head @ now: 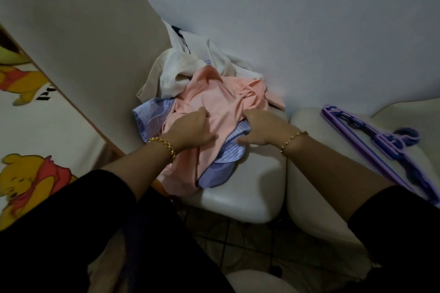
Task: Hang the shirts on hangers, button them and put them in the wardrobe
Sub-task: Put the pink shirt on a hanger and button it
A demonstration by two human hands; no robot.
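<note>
Pink shirt (214,100) gripped by left hand (192,129), right hand (259,129).

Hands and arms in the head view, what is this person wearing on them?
Both arms have black sleeves, the left sleeve and right sleeve ending near the elbows, with the forearms bare. The left wrist carries a chunky gold chain-link bracelet, the right a thinner gold beaded bracelet. No gloves or watch on the left hand or right hand.

we've got soft matt cloth peach shirt (223,104), striped cotton-looking blue shirt (152,114), glossy plastic purple hangers (381,140), smooth leathery white seat (247,188), shiny metal bracelets (164,145)
</note>
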